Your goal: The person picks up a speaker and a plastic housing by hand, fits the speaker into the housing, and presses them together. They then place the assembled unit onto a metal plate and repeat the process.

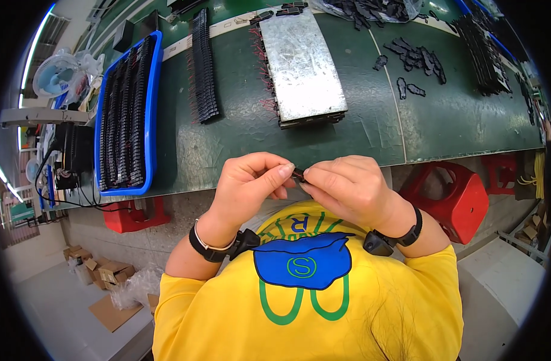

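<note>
My left hand (251, 178) and my right hand (352, 186) meet in front of my chest, just off the near edge of the green worktable. Between their fingertips is a small black plastic part (298, 175), mostly covered by the fingers. Thumb and forefinger of each hand pinch it. Beyond the hands lies a metal plate (302, 66) on top of black parts, with thin red wires (267, 72) sticking out along its left side. Left of that runs a long row of black parts (203, 66), also with red wires.
A blue tray (157, 78) with rows of black parts stands at the left. Loose black pieces (417, 58) lie at the right, near a plastic bag (372, 11) of more. A black stack (481, 57) is farther right. Red stools (453, 198) sit beneath the table edge; cardboard boxes (113, 272) are on the floor.
</note>
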`<state>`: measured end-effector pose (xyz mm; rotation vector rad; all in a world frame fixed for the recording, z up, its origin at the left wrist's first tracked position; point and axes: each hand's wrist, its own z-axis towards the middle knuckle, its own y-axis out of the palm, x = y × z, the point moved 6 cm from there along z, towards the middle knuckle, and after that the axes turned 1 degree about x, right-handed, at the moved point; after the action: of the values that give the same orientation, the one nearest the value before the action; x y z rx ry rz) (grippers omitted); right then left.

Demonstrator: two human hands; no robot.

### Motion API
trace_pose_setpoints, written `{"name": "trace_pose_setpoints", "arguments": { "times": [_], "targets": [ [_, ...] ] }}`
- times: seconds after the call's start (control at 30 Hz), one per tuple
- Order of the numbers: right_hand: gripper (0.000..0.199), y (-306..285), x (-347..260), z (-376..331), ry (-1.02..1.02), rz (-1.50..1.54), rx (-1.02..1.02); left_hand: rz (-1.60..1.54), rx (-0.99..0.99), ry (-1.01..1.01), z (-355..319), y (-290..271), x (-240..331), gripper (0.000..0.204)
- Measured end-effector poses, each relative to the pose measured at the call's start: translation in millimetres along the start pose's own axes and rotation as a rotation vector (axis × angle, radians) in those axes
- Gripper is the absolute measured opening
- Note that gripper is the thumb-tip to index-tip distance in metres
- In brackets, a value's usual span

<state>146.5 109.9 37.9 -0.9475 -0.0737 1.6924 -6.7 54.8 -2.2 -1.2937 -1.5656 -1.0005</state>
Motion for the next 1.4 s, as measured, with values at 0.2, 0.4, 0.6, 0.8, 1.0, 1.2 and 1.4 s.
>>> {"name": "trace_pose_setpoints", "arguments": {
  "times": [0.2, 0.4, 0.6, 0.8, 1.0, 1.2, 1.4],
  "targets": [
    [0.024, -8.7, 2.4, 5.2, -0.029, 0.011, -0.004, -0.109, -0.105, -0.093, 6.9, 0.8, -0.4, 0.014],
    [0.024, -8.6, 14.0, 0.1, -0.044, 0.033, -0.007, -0.042, -0.159, -0.077, 11.6, 1.3, -3.5, 0.011],
    [0.025, -19.1, 28.5, 6.0, 0.074, 0.134, -0.129, 0.050, -0.243, 0.073, 23.6, 7.9, 3.8, 0.007],
    [0.027, -103.2, 92.5, 33.5, 0.200, -0.259, -0.138, 0.123, -0.269, 0.306, 25.3, 0.0, 8.7, 0.004],
    [0.025, -101.3, 150.7, 61.4, 0.040, -0.643, -0.477, 0.127, -0.264, 0.341, 21.9, 0.0, 5.9, 0.004],
    [0.014, -71.6, 167.9, 65.5, 0.061, -0.775, -0.805, 0.077, -0.212, 0.326, 20.7, -7.2, 1.8, 0.004],
    [0.010, -74.2, 170.2, 53.6, 0.036, -0.884, -0.786, 0.168, -0.259, 0.359, 24.7, 5.8, 8.9, 0.007]
  ]
}}
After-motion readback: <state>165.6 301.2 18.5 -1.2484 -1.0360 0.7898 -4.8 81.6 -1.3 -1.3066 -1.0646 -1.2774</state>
